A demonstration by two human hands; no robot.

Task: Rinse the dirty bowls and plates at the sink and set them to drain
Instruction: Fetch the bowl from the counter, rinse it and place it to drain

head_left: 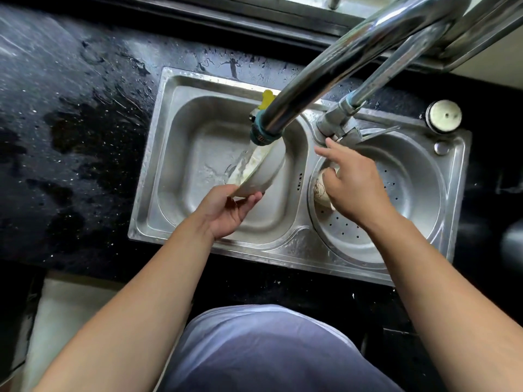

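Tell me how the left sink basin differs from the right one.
The left basin is rectangular with solid walls; the right basin is round and perforated. The left hand holds a tilted bowl over the left basin; a second bowl sits in the right basin. Both are stainless steel.

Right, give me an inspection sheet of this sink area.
Surface: black counter, wet in patches; steel double sink.
Job's things: dirty bowl tilted under the tap in the left basin, water running; second bowl in the perforated right basin.
Clutter: yellow item behind the tap; round cap by the sink's right corner.
Hands: left hand grips the dirty bowl's rim; right hand open, near the tap lever.
Cables: nothing seen.
Surroundings: metal ledge behind.
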